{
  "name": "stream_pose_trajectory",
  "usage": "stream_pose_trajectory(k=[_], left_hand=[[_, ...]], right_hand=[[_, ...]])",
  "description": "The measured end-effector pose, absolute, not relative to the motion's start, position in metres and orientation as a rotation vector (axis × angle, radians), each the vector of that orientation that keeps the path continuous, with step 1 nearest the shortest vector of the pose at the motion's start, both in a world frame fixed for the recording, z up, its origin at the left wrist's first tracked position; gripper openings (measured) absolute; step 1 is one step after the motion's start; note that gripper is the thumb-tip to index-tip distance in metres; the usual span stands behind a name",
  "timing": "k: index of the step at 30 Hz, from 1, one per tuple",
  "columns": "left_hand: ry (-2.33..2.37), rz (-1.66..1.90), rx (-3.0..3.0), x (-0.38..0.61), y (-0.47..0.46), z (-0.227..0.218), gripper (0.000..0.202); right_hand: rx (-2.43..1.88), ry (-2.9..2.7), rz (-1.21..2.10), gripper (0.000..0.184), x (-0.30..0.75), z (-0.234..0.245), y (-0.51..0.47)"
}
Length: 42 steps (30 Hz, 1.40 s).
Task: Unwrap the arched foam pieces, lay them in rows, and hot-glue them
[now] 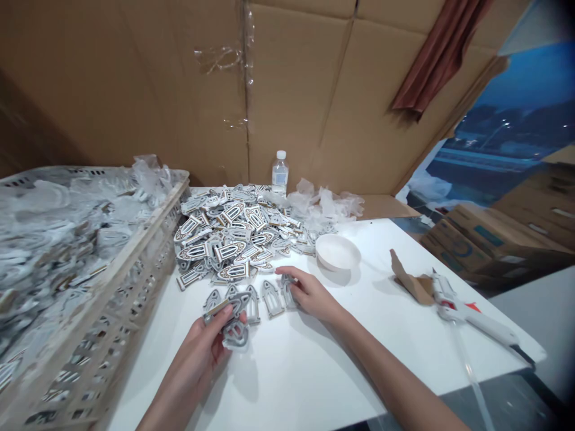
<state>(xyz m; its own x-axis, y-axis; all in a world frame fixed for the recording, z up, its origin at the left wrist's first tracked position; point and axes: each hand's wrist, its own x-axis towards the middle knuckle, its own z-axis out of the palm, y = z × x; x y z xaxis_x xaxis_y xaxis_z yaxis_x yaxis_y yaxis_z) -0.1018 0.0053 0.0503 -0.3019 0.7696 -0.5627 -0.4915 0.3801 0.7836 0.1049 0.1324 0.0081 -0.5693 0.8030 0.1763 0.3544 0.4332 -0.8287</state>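
Forearms [386, 365] are leaning over the bench [291, 371]: the left hand [213, 335] is gripping grey arched pieces [239, 304] while the right hand [309, 294], grip unclear, is touching the rightmost piece [288, 293] of a row [271, 299], apparently aligning it, the next move seemingly calling for even spacing.

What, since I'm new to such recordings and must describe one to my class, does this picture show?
There is no machine here, just a person's two bare hands, seen from a camera worn on the head, looking forward and down.

On the white table lies a heap of arch-shaped pieces, with a bottle behind and a white bowl to its right. Farther right lies what looks like a glue gun; at left is a filled plastic crate.

The left hand holds grey pieces. The right hand is at the right end of a short row.
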Motion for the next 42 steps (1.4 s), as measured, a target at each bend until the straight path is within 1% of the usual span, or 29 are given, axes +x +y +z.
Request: stream_pose_trajectory(k=[4,9,11,13,17,20,22,25,27,29,32,36,42], left_hand=[[1.397,1.273,0.246,-0.099,0.004,0.055,0.022],[1.354,1.272,0.257,-0.095,0.002,0.06,0.019],[1.327,1.266,0.275,-0.095,0.002,0.059,0.019],[1.287,1.263,0.302,-0.096,0.002,0.057,0.017],[1.21,1.238,0.361,-0.098,0.002,0.052,0.023],[1.172,1.211,0.418,-0.097,0.001,0.051,0.025],[1.159,1.191,0.467,-0.095,0.0,0.052,0.028],[1.16,1.168,0.545,-0.092,0.0,0.053,0.032],[1.182,1.156,0.594,-0.092,0.0,0.054,0.037],[1.222,1.142,0.636,-0.093,0.001,0.054,0.043],[1.275,1.119,0.684,-0.095,0.001,0.054,0.046],[1.299,1.088,0.72,-0.096,0.001,0.053,0.045],[1.296,1.062,0.757,-0.097,0.002,0.05,0.045]], right_hand=[[-0.947,-2.213,0.89,0.05,0.101,0.003,0.13],[-0.927,-2.24,0.821,0.053,0.101,0.0,0.128],[-0.912,-2.217,0.821,0.052,0.1,0.005,0.126],[-0.893,-2.169,0.836,0.048,0.098,0.014,0.119],[-0.866,-2.047,0.97,0.028,0.085,0.033,0.096],[-0.868,-1.98,1.161,0.022,0.071,0.038,0.078],[-0.871,-1.929,1.272,0.022,0.064,0.038,0.073],[-0.878,-1.859,1.353,0.03,0.067,0.04,0.08],[-0.915,-1.825,1.321,0.034,0.078,0.046,0.093],[-0.988,-1.811,1.22,0.036,0.096,0.053,0.109],[-1.136,-1.855,1.047,0.03,0.12,0.056,0.133],[-1.324,-1.99,0.919,0.021,0.131,0.039,0.15],[-1.46,-2.092,0.811,0.024,0.115,0.015,0.156]])
